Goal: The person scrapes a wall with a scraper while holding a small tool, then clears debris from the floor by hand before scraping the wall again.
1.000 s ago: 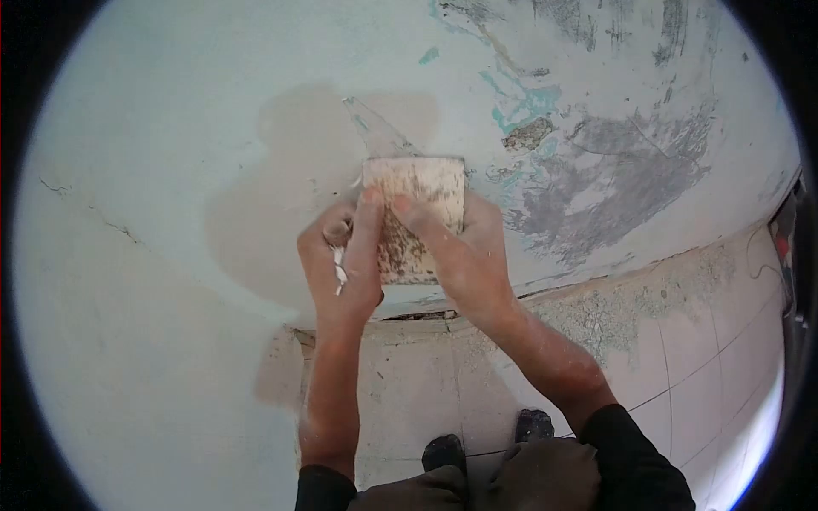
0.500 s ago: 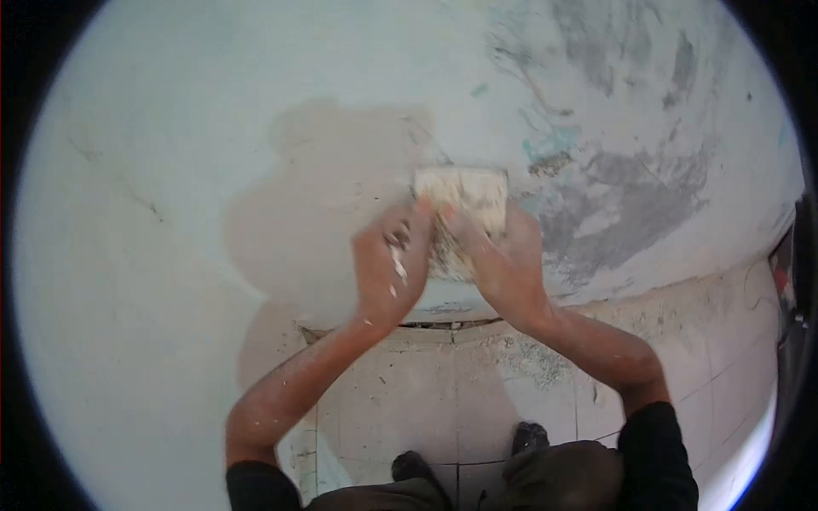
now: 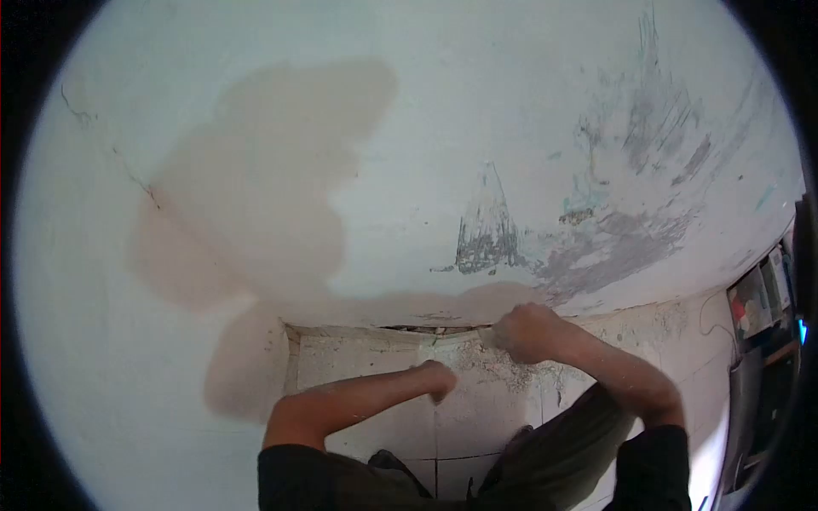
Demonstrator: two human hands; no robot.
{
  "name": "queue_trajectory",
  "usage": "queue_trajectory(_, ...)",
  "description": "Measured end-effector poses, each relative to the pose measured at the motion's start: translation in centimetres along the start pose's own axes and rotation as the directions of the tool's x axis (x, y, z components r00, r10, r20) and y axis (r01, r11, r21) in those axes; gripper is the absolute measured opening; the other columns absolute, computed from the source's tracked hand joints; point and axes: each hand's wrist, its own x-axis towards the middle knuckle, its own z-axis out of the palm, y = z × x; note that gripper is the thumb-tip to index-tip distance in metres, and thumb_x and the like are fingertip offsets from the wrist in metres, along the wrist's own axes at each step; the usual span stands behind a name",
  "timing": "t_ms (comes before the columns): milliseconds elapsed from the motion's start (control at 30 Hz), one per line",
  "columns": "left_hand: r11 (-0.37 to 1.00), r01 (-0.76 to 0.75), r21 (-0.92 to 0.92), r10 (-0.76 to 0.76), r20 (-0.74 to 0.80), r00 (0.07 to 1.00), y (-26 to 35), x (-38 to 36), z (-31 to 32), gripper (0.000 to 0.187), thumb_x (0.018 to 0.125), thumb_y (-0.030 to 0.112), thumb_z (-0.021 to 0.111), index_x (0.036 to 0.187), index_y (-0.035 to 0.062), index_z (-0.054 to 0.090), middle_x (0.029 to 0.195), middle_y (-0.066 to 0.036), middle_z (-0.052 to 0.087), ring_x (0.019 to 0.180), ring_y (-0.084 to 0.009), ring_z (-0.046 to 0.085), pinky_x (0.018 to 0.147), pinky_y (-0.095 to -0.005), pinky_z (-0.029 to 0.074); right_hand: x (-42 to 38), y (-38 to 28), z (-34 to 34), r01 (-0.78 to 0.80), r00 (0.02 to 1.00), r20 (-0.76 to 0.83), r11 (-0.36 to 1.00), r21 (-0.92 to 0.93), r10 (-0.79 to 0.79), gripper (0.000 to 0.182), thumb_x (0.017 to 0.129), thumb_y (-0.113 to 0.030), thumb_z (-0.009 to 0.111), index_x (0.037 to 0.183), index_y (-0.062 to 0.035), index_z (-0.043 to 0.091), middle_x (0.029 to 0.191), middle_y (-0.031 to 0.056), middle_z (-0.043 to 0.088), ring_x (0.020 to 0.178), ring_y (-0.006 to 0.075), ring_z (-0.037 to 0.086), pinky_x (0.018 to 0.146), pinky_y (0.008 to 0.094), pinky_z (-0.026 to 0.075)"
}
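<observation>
My right hand point(image 3: 530, 332) is closed, low by the foot of the wall, gripping a scraper. Only a small pale piece of the scraper point(image 3: 487, 338) shows to the left of its fingers. Apart from it, my left hand point(image 3: 440, 381) hangs above the tiles with its fingers curled in, and nothing shows in it. The pale wall point(image 3: 392, 204) bears a dark scraped patch point(image 3: 487, 243) with scratches running up to a point. To its right spreads a larger grey bare patch point(image 3: 609, 251).
Crumbs of scraped paint point(image 3: 503, 366) lie on the floor tiles point(image 3: 383, 430) along the wall. A broken gap point(image 3: 439, 329) runs at the wall's base. A crack point(image 3: 136, 179) marks the wall at left. Dark shelving point(image 3: 763, 341) with objects stands at far right.
Both hands have come down from the wall and separated. The scraper, earlier pressed to the wall by both hands, is now low in my right hand. The dark scraped patch is uncovered.
</observation>
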Motion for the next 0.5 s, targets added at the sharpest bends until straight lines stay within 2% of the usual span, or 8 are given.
queue_trajectory(33, 1.000, -0.011, 0.006, 0.012, -0.137, 0.990, 0.1, 0.4, -1.1, 0.026, 0.080, 0.014, 0.056, 0.102, 0.0034, 0.066, 0.101, -0.018, 0.065, 0.093, -0.0317, 0.063, 0.077, -0.0444, 0.050, -0.1, 0.0, -1.1, 0.028, 0.973, -0.231, 0.996, 0.085, -0.008, 0.016, 0.078, -0.015, 0.061, 0.087, -0.0015, 0.065, 0.082, 0.0190, 0.066, 0.076, 0.0335, 0.064, 0.068, 0.0406, 0.051)
queue_trajectory(67, 0.991, -0.054, -0.124, 0.016, -0.295, 0.955, 0.6, 0.2, -2.5, 0.027, 0.083, 0.016, 0.053, 0.102, 0.0015, 0.065, 0.103, -0.020, 0.064, 0.095, -0.0339, 0.062, 0.079, -0.0453, 0.049, -0.7, -0.4, -3.1, 0.027, 0.974, -0.228, 0.996, 0.085, -0.007, 0.016, 0.078, -0.015, 0.061, 0.087, -0.0015, 0.065, 0.082, 0.0190, 0.066, 0.076, 0.0335, 0.064, 0.068, 0.0406, 0.051)
queue_trajectory(133, 0.920, -0.142, -0.366, -0.084, -0.538, 0.839, 0.9, -2.1, -4.7, 0.029, 0.085, 0.018, 0.050, 0.103, -0.0011, 0.062, 0.104, -0.023, 0.063, 0.096, -0.0379, 0.061, 0.081, -0.0466, 0.048, -1.4, -2.6, -7.4, 0.201, 0.798, -0.577, 0.825, 0.528, 0.174, 0.019, 0.080, -0.014, 0.061, 0.085, 0.0040, 0.064, 0.075, 0.0160, 0.066, 0.071, 0.0305, 0.065, 0.067, 0.0367, 0.051)
queue_trajectory(167, 0.858, -0.188, -0.479, -0.175, -0.616, 0.768, 1.2, -3.5, -5.8, 0.030, 0.086, 0.019, 0.050, 0.104, -0.0019, 0.061, 0.104, -0.024, 0.062, 0.095, -0.0397, 0.060, 0.081, -0.0471, 0.047, -0.9, -3.4, -7.7, 0.203, 0.806, -0.567, 0.820, 0.536, 0.170, 0.019, 0.080, -0.014, 0.061, 0.085, 0.0040, 0.064, 0.075, 0.0160, 0.066, 0.071, 0.0305, 0.065, 0.067, 0.0367, 0.051)
queue_trajectory(233, 0.636, -0.301, -0.710, -0.404, -0.639, 0.654, -0.1, -6.8, -6.4, 0.034, 0.087, 0.023, 0.051, 0.108, -0.0032, 0.057, 0.100, -0.023, 0.063, 0.090, -0.0401, 0.061, 0.078, -0.0444, 0.048, -0.3, -4.4, -7.2, 0.449, 0.486, -0.678, 0.508, 0.735, 0.551, 0.024, 0.087, -0.018, 0.060, 0.091, 0.0052, 0.064, 0.077, 0.0128, 0.067, 0.069, 0.0159, 0.063, 0.064, 0.0298, 0.049)
queue_trajectory(333, 0.342, -0.421, -0.840, -0.609, -0.540, 0.581, -0.6, -12.2, -7.6, 0.035, 0.090, 0.027, 0.051, 0.111, -0.0019, 0.056, 0.085, -0.017, 0.063, 0.072, -0.0300, 0.063, 0.066, -0.0396, 0.049, 0.9, -3.9, -4.5, 0.473, 0.475, -0.665, 0.471, 0.745, 0.576, 0.025, 0.089, -0.018, 0.060, 0.097, 0.0052, 0.064, 0.081, 0.0095, 0.068, 0.072, 0.0077, 0.057, 0.063, 0.0259, 0.047)
queue_trajectory(400, -0.175, -0.586, -0.791, -0.652, -0.353, 0.671, -0.2, -13.4, -8.2, 0.032, 0.093, 0.029, 0.050, 0.107, 0.0003, 0.056, 0.070, -0.007, 0.054, 0.055, -0.0161, 0.054, 0.053, -0.0309, 0.044, 1.3, -3.4, -3.6, 0.442, 0.478, -0.662, 0.493, 0.749, 0.577, 0.023, 0.088, -0.016, 0.060, 0.096, 0.0050, 0.064, 0.081, 0.0087, 0.068, 0.071, 0.0081, 0.057, 0.063, 0.0261, 0.047)
queue_trajectory(500, -0.241, -0.821, -0.517, -0.743, -0.446, 0.499, 1.5, -14.1, -7.6, 0.028, 0.095, 0.029, 0.049, 0.100, 0.0021, 0.056, 0.064, -0.001, 0.045, 0.048, -0.0085, 0.044, 0.046, -0.0252, 0.038, 1.4, -3.5, -3.2, 0.479, 0.461, -0.666, 0.468, 0.743, 0.586, 0.019, 0.088, -0.013, 0.061, 0.095, 0.0045, 0.065, 0.080, 0.0078, 0.067, 0.070, 0.0084, 0.057, 0.063, 0.0259, 0.047)
